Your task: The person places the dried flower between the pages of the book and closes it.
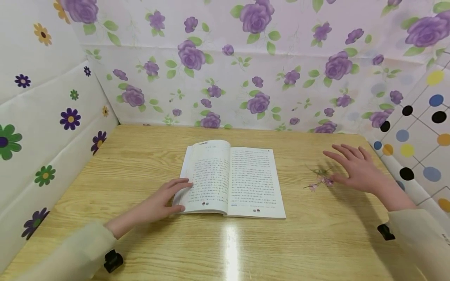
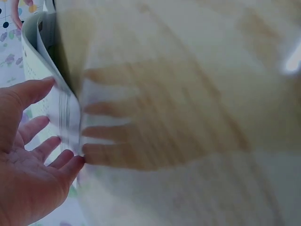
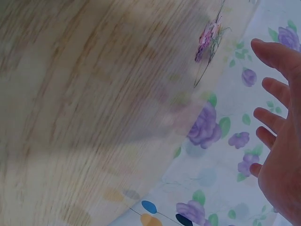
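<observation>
An open book [image 1: 251, 179] with printed pages lies on the wooden table in the head view. My left hand [image 1: 161, 201] touches the lower left edge of its left page, fingers spread and fairly straight. Seen from the left wrist, the fingertips are right at the page edges [image 2: 68, 113], and the hand [image 2: 35, 174] grips nothing. On the right, a small sprig of pink flowers [image 1: 313, 187] with thin stems lies on the table. Above it is my right hand [image 1: 358, 171], fingers apart and holding nothing. The right wrist view shows the flowers [image 3: 205, 42] away from the fingertips.
The wooden table [image 1: 140, 246] runs back to a wall cover [image 1: 225, 82] with purple roses. A flower-patterned panel [image 1: 45, 117] stands at the left, a dotted panel [image 1: 422, 156] at the right. Black clips [image 1: 113, 260] hang at both sleeves.
</observation>
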Tool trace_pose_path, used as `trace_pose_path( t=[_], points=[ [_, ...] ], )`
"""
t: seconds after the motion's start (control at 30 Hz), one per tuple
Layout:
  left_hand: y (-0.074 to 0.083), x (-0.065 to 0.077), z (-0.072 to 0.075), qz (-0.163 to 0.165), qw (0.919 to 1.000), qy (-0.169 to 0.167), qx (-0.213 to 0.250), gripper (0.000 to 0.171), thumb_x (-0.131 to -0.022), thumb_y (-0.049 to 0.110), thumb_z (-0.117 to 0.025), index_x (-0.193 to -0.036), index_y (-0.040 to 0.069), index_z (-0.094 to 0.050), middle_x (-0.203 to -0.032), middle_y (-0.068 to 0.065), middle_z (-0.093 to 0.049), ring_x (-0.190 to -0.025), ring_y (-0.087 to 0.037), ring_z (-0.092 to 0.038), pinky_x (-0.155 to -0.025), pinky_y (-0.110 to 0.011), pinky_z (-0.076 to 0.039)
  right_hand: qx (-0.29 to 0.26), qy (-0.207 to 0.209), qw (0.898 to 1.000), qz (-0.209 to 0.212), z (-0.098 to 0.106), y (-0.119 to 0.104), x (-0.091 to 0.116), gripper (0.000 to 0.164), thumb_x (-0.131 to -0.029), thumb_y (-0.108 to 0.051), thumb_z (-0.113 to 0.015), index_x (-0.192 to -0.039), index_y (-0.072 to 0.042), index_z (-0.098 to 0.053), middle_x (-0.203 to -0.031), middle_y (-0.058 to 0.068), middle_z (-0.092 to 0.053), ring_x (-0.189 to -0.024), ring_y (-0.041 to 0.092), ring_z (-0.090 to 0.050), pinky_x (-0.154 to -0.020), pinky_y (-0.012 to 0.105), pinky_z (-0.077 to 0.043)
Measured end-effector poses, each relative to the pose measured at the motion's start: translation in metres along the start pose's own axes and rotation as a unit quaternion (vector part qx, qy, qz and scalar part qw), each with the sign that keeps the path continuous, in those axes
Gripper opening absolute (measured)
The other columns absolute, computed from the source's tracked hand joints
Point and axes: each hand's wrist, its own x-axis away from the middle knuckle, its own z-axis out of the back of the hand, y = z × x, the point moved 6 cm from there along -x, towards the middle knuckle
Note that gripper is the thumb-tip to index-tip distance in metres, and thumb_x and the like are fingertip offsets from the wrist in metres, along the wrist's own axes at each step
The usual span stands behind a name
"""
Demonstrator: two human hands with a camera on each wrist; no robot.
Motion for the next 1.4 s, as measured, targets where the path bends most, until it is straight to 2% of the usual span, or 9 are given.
trace_pose_path(
  t=[0.23, 0.43, 0.6, 0.7, 0.9, 1.03, 1.13, 1.3, 1.4],
  points=[
    [-0.004, 0.002, -0.005, 0.001, 0.9998, 0.016, -0.013, 0.06, -0.089, 0.017, -0.073, -0.144, 0.009, -0.05, -0.154, -0.017, -0.041, -0.141, -0.042, -0.038, -0.112, -0.061, -0.034, -0.004, -0.001, 1.0, -0.003, -0.003, 0.002, 0.0, 0.076, -0.084, -0.03, -0.078, -0.15, -0.02, -0.04, -0.155, 0.022, -0.033, -0.14, 0.048, -0.027, -0.108, 0.073, -0.014],
    [-0.004, 0.002, -0.006, 0.001, 0.9996, 0.014, -0.023, 0.06, -0.089, 0.016, -0.073, -0.143, 0.008, -0.05, -0.153, -0.018, -0.042, -0.139, -0.042, -0.04, -0.111, -0.061, -0.035, -0.005, -0.009, 1.0, 0.0, -0.008, 0.008, -0.001, 0.074, -0.086, -0.032, -0.075, -0.15, -0.018, -0.04, -0.153, 0.022, -0.036, -0.139, 0.048, -0.028, -0.106, 0.073, -0.016],
    [-0.004, 0.0, -0.005, -0.002, 0.9994, 0.01, -0.034, 0.059, -0.087, 0.017, -0.075, -0.141, 0.008, -0.053, -0.151, -0.019, -0.045, -0.136, -0.043, -0.042, -0.11, -0.06, -0.036, -0.02, -0.022, 1.0, -0.003, -0.015, 0.012, -0.002, 0.061, -0.093, -0.028, -0.068, -0.148, -0.015, -0.044, -0.152, 0.023, -0.039, -0.135, 0.05, -0.034, -0.101, 0.073, -0.027],
    [-0.004, -0.001, -0.004, 0.0, 0.9994, 0.004, -0.034, 0.06, -0.085, 0.016, -0.077, -0.14, 0.008, -0.054, -0.149, -0.019, -0.047, -0.135, -0.044, -0.043, -0.109, -0.061, -0.037, -0.051, -0.035, 0.998, 0.002, -0.019, 0.013, -0.004, 0.055, -0.096, -0.022, -0.065, -0.146, -0.009, -0.046, -0.151, 0.025, -0.04, -0.132, 0.052, -0.037, -0.098, 0.072, -0.033],
    [-0.005, -0.001, -0.001, 0.016, 0.9995, -0.003, -0.026, 0.061, -0.082, 0.016, -0.08, -0.138, 0.007, -0.057, -0.146, -0.02, -0.049, -0.134, -0.045, -0.044, -0.107, -0.061, -0.038, -0.108, -0.066, 0.992, 0.004, -0.031, 0.014, -0.011, 0.05, -0.098, -0.014, -0.061, -0.145, -0.004, -0.047, -0.146, 0.027, -0.044, -0.127, 0.049, -0.047, -0.097, 0.063, -0.044],
    [-0.004, -0.002, -0.001, 0.02, 0.9995, -0.003, -0.026, 0.061, -0.082, 0.017, -0.08, -0.138, 0.008, -0.057, -0.146, -0.02, -0.049, -0.134, -0.045, -0.044, -0.107, -0.061, -0.038, -0.105, -0.062, 0.993, 0.004, -0.034, 0.015, -0.011, 0.046, -0.095, -0.01, -0.064, -0.14, -0.004, -0.054, -0.135, 0.024, -0.055, -0.105, 0.035, -0.064, -0.082, 0.049, -0.055],
    [-0.004, -0.002, -0.002, 0.024, 0.9995, -0.004, -0.021, 0.062, -0.081, 0.016, -0.081, -0.137, 0.007, -0.057, -0.147, -0.02, -0.048, -0.134, -0.046, -0.044, -0.108, -0.062, -0.037, -0.11, -0.063, 0.992, 0.003, -0.036, 0.016, -0.01, 0.041, -0.092, -0.009, -0.067, -0.132, -0.004, -0.061, -0.126, 0.021, -0.06, -0.093, 0.027, -0.065, -0.073, 0.041, -0.055],
    [-0.005, -0.005, -0.001, 0.03, 0.9993, 0.003, -0.02, 0.062, -0.079, 0.014, -0.082, -0.136, 0.007, -0.058, -0.146, -0.021, -0.048, -0.132, -0.047, -0.045, -0.107, -0.063, -0.038, -0.16, -0.07, 0.984, -0.037, -0.039, 0.03, -0.011, 0.034, -0.09, -0.008, -0.07, -0.124, -0.005, -0.067, -0.122, 0.02, -0.063, -0.097, 0.032, -0.067, -0.077, 0.044, -0.058],
    [-0.004, -0.007, 0.0, 0.032, 0.9992, 0.004, -0.023, 0.062, -0.079, 0.014, -0.082, -0.136, 0.007, -0.058, -0.146, -0.021, -0.049, -0.132, -0.047, -0.045, -0.107, -0.062, -0.038, -0.177, -0.071, 0.98, -0.061, -0.04, 0.04, -0.013, 0.031, -0.09, -0.01, -0.071, -0.121, -0.009, -0.069, -0.119, 0.017, -0.066, -0.099, 0.033, -0.068, -0.078, 0.038, -0.059]
  ],
)
